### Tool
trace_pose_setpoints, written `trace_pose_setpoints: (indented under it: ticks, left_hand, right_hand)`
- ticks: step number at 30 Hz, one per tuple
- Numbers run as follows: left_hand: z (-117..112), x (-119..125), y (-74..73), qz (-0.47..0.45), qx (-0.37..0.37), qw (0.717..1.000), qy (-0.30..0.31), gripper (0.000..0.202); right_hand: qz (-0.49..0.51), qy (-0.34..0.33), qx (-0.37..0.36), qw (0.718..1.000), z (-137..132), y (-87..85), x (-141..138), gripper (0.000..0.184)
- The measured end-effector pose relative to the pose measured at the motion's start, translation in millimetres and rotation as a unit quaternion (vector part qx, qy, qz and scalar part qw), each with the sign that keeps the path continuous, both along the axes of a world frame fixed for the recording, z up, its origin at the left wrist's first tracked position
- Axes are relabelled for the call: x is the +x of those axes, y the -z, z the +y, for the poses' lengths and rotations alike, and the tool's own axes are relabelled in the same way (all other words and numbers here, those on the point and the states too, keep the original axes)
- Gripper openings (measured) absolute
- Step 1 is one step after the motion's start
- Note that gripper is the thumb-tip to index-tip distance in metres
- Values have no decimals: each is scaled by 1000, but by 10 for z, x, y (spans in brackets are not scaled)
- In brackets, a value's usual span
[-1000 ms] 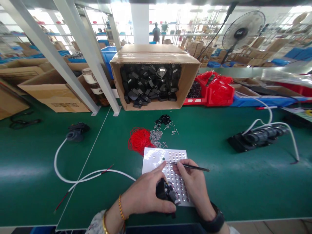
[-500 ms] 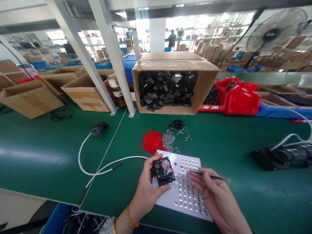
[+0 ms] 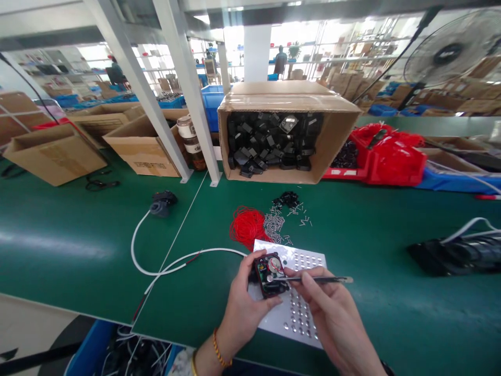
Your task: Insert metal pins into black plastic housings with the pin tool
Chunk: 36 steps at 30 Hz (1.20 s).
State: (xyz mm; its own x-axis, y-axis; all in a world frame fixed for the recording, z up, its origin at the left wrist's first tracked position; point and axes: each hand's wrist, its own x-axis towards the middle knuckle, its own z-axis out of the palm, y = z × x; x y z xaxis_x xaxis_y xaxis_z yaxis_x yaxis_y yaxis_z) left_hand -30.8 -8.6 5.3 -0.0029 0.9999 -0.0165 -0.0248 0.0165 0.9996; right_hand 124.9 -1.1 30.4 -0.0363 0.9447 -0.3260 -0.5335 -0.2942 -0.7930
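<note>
My left hand [image 3: 243, 303] grips a small black housing [image 3: 264, 265] by its edges, its open side facing up. Inside it show a green circuit board, a round pale part and red wire. Tweezers [image 3: 326, 280] are pinched in my right hand [image 3: 332, 305], lying nearly level. At their tip is a small round silver piece [image 3: 270, 279], over the housing's lower left part; whether it touches the board I cannot tell. Beneath both hands lies a white sheet [image 3: 270, 322] with rows of shiny metal domes [image 3: 301, 316].
Beyond the sheet lie red wire [image 3: 247, 225], small metal pins [image 3: 274, 223] and black bits [image 3: 286, 199]. A carton [image 3: 289, 94] of black housings stands behind. White cable [image 3: 135, 245] curves at left, a black device [image 3: 462, 256] sits right, and a post [image 3: 188, 83] rises left.
My right hand has brought the tweezers left, from above the dome sheet to over the open housing. A round silver piece now shows at their tip. The view has shifted slightly.
</note>
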Motion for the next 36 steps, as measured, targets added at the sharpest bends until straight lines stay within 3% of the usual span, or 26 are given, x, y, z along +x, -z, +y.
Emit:
trace_pose_setpoints:
  ticks: [14,30,33,36]
  left_hand:
    - [-19,-10,18,10,-9,1000,4,76]
    - [-8,-3,35,50,7,999,-7,74]
    - [-26,3,77,50,23,998,-15,74]
    - [-45,11,147,76,91,992,-34,70]
  right_hand:
    - [-51,0,9,999,30,-44,-10,29]
    - [-36,-19,30,999,39,-19,5,23]
    - [-50,-19,35,998,34,-17,15,23]
    - [-62,-16,38,997,49,-25,16,23]
